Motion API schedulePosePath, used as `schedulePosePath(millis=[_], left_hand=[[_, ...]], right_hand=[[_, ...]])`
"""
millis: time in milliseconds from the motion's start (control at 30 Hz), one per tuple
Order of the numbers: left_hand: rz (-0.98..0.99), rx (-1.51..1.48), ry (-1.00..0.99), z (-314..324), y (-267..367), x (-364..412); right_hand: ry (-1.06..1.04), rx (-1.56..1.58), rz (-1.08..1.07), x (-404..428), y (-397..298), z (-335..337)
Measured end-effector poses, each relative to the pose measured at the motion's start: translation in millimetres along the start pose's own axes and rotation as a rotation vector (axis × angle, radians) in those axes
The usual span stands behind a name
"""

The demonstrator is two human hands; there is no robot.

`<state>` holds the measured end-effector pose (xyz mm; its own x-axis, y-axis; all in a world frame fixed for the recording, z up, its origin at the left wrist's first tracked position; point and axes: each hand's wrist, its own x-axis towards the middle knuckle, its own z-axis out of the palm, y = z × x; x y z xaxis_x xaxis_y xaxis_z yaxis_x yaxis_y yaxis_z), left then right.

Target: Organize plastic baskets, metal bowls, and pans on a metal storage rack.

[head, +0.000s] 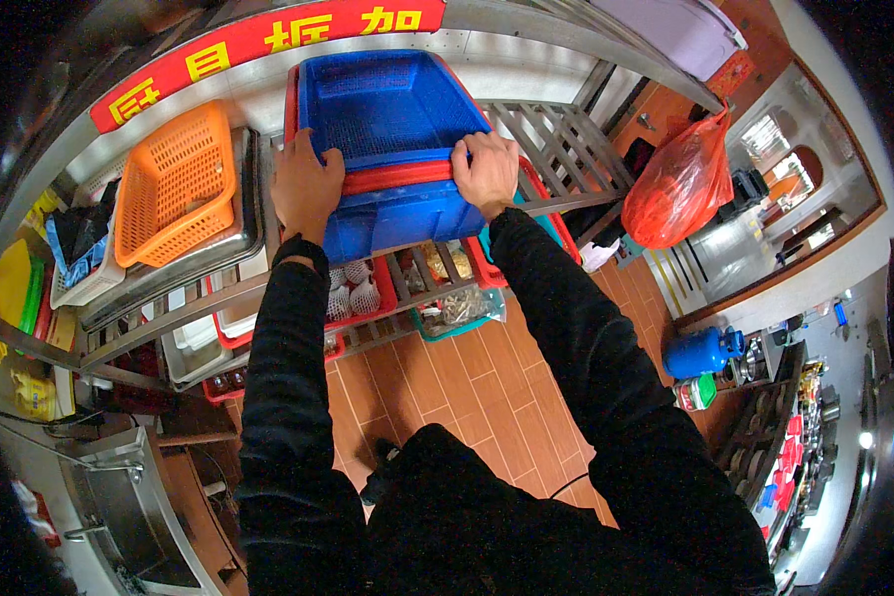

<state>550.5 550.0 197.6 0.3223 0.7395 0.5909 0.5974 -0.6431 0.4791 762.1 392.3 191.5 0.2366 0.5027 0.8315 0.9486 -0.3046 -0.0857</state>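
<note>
Blue plastic baskets (391,112) and a red plastic basket (398,176) form a nested stack on the metal slatted shelf. The top blue basket has mesh sides and nothing visible inside. My left hand (309,186) grips the stack's near left corner, its thumb against the rim. At the near right, my right hand (486,167) curls its fingers over the rims. Both palms hide parts of the edge. Left of the stack, an orange perforated basket (175,186) rests tilted on an upturned metal tray (249,216).
Below, a red crate (387,290) holds net-wrapped items, and a teal basket (458,328) holds bagged goods. A red plastic bag (678,186) hangs from the rack's right end. A blue gas cylinder (696,352) stands at the right, and a steel sink (130,506) is at lower left.
</note>
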Motion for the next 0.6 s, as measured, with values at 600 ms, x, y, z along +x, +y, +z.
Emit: schedulePosePath(millis=[600], left_hand=[[-0.023,-0.009,-0.033,-2.6,1.4,0.8]], right_hand=[[-0.01,-0.004,0.012,0.6,0.2,0.3]])
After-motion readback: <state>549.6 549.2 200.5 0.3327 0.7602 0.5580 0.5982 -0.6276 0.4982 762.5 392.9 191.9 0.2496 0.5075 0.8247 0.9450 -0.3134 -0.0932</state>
